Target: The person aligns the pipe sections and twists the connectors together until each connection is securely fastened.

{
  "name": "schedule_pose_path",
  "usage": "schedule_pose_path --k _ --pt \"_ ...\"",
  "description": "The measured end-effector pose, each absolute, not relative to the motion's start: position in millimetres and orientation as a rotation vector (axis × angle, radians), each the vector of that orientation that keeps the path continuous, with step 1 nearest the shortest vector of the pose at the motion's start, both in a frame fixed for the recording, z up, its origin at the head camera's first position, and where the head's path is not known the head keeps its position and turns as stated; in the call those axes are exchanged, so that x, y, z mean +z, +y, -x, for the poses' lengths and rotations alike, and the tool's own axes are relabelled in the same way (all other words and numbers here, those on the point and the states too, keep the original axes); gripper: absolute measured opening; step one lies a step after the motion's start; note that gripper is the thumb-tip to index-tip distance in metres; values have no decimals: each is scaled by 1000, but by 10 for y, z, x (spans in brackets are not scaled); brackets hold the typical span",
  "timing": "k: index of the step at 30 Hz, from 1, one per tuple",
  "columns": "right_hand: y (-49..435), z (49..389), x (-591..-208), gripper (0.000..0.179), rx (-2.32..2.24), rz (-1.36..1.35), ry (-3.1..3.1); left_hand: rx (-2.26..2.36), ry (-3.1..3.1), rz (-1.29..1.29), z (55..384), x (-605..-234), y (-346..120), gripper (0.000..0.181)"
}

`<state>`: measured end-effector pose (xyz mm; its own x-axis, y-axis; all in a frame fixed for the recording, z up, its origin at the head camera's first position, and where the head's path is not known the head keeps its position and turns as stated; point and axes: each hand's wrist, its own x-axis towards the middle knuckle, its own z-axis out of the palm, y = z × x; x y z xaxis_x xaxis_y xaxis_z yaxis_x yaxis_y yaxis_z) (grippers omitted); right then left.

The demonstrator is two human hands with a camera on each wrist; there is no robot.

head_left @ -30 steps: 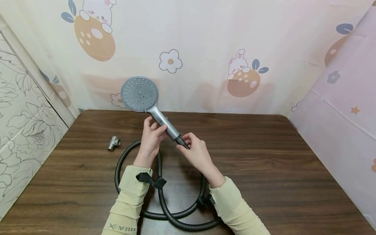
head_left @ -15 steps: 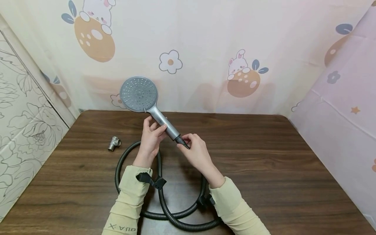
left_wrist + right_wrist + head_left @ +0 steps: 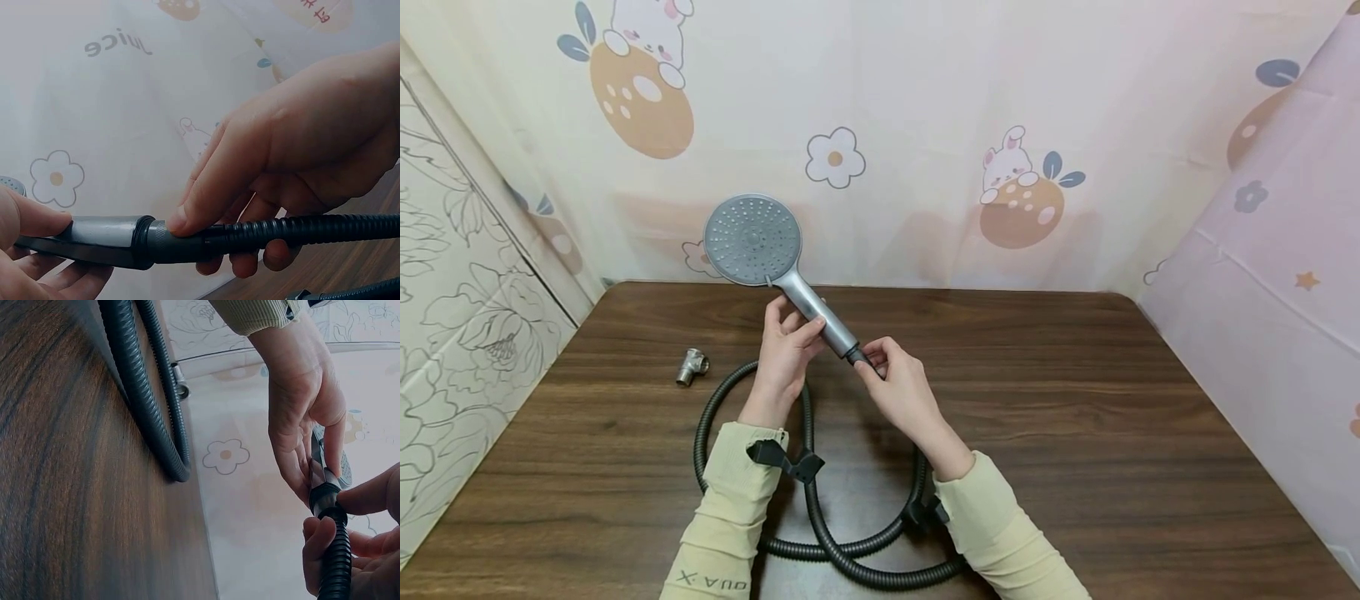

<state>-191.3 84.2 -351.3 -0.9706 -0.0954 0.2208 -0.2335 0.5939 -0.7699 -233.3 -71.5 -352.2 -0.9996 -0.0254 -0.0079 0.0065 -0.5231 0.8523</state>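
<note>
A grey shower head (image 3: 754,240) is held up over the far part of the table, its spray face toward the head camera. My left hand (image 3: 786,354) grips its handle (image 3: 818,317), thumb on the near side and fingers behind. At the handle's lower end my right hand (image 3: 901,383) pinches the dark connector (image 3: 181,244) of the black ribbed hose (image 3: 319,230) between thumb and fingers. In the left wrist view the connector sits right at the handle's end, in line with it. The right wrist view shows the right thumb and fingers around the connector (image 3: 330,511) and hose.
The rest of the hose (image 3: 811,500) lies in loops on the brown wooden table (image 3: 1112,433), under and between the forearms. A small silver angled pipe fitting (image 3: 692,367) stands left of the loops. A patterned curtain (image 3: 910,100) hangs behind the table.
The right thumb and fingers have shifted slightly up along the connector, toward the handle. The shower head has drifted a little to the left. The left hand keeps its grip.
</note>
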Motion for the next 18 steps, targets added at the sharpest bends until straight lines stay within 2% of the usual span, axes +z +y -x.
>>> schedule_pose_path --k 5,13,18 --pt "838 1913 -3526 19 1332 -281 -2665 -2721 -1531 -37 2331 -3533 -718 57" --pt "850 1918 -3539 30 1369 -287 -2700 -2723 -1517 -51 2339 -3543 -712 54" --pt "848 1922 -3554 29 1348 -288 -2696 -2728 -1527 -39 2344 -3547 -713 54"
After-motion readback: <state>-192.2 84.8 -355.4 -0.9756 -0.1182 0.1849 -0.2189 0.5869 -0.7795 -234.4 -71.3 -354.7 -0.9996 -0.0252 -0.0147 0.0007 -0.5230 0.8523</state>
